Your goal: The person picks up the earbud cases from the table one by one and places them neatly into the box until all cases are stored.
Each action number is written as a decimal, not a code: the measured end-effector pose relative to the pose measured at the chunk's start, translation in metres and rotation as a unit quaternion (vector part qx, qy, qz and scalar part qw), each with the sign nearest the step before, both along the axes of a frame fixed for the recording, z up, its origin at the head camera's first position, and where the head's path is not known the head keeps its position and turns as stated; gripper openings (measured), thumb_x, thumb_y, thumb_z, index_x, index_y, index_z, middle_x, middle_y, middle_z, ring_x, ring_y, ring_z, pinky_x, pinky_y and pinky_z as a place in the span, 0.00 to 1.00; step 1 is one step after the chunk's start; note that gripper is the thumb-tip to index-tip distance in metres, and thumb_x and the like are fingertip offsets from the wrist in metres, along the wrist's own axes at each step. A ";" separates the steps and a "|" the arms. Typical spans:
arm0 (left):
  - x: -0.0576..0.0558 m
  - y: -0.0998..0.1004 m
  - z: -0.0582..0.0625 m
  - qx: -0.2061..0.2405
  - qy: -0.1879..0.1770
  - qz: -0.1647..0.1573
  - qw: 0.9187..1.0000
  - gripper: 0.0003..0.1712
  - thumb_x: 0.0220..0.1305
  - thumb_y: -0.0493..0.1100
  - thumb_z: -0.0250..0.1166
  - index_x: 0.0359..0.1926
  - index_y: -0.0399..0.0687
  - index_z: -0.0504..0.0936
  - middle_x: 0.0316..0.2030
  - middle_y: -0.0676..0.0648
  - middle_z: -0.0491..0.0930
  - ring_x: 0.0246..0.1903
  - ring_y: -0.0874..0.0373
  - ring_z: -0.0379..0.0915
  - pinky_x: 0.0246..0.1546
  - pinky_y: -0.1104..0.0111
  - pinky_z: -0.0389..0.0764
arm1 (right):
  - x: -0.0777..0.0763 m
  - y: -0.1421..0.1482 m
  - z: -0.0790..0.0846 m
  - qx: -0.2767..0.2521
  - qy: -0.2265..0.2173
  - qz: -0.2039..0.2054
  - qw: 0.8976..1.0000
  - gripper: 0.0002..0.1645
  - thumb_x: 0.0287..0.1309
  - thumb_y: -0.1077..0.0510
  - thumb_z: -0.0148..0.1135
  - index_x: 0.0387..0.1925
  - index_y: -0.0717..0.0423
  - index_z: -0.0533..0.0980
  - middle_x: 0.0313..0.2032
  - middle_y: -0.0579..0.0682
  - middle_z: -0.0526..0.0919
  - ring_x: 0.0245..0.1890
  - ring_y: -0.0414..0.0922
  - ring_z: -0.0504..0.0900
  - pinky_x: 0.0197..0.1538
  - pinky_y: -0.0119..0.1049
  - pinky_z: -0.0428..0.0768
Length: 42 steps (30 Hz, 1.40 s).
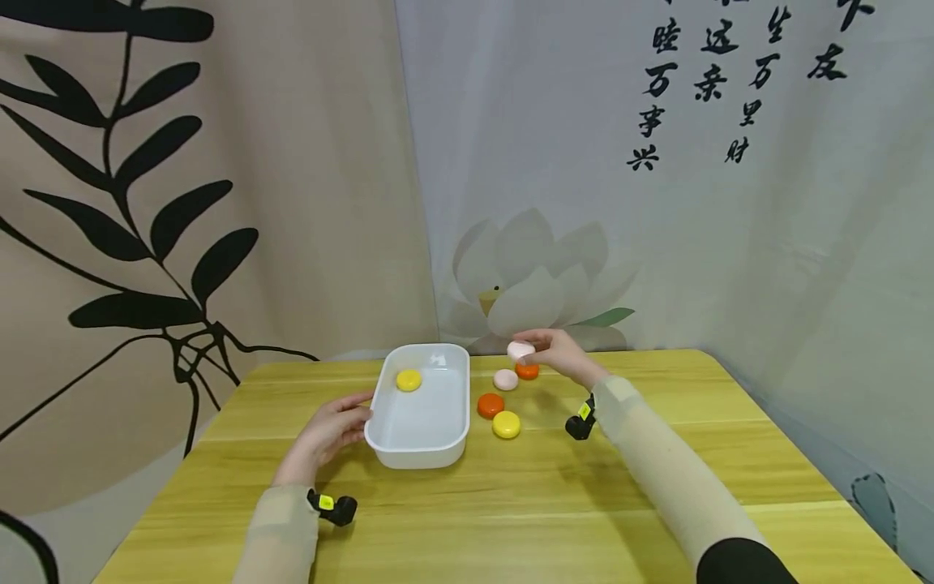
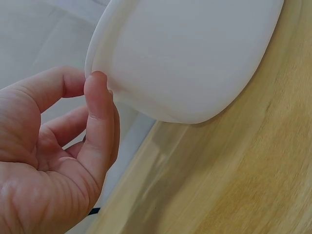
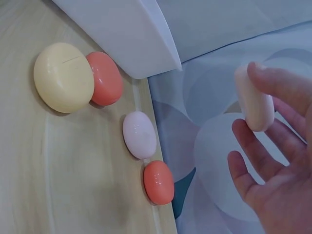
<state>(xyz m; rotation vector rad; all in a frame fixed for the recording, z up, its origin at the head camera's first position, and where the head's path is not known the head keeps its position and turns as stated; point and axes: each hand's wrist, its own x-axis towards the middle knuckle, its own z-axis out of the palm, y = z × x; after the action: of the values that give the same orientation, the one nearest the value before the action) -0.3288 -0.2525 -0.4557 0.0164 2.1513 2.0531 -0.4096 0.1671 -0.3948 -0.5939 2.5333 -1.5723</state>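
Between the thumb and fingers of my right hand [image 1: 560, 355] is a pale pink rounded disc [image 3: 255, 100], lifted above the table near its back edge. My left hand [image 1: 332, 431] pinches the near left rim of a white rectangular tub [image 1: 417, 460], as the left wrist view shows. Inside the tub lies a yellow disc [image 1: 409, 380]. Several similar glossy discs rest on the table right of it: a pale pink one [image 1: 506, 380], an orange one [image 1: 527, 371] below my right hand, another orange one [image 1: 490, 406] and a yellow one [image 1: 507, 425].
The wooden table [image 1: 467, 527] reaches back to a hanging cloth [image 1: 328, 203] printed with plants and writing. Small black devices are strapped to the left wrist [image 1: 337, 510] and the right wrist [image 1: 580, 422].
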 end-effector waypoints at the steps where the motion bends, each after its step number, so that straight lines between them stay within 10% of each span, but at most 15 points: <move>1: 0.000 0.000 0.001 0.001 0.000 0.001 1.000 0.32 0.66 0.34 0.61 0.68 0.31 0.63 0.46 0.38 0.80 0.32 0.56 0.77 0.34 0.70 0.81 | 0.000 0.000 0.001 -0.001 -0.001 -0.001 1.000 0.31 0.54 0.60 0.70 0.61 0.57 0.75 0.55 0.54 0.78 0.52 0.51 0.77 0.53 0.45 0.77; 42: 0.002 0.002 0.002 -0.001 -0.012 -0.002 1.000 0.32 0.66 0.35 0.60 0.69 0.33 0.63 0.40 0.43 0.81 0.28 0.58 0.76 0.33 0.69 0.80 | -0.001 0.000 0.027 -0.017 -0.004 0.021 1.000 0.29 0.56 0.62 0.69 0.60 0.58 0.75 0.53 0.55 0.79 0.49 0.50 0.78 0.53 0.47 0.78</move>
<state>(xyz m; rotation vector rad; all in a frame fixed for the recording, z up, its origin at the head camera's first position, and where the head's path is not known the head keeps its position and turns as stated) -0.3270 -0.2508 -0.4538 -0.0039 2.1360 2.0385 -0.4103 0.1672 -0.3675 -0.6384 2.4767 -1.6033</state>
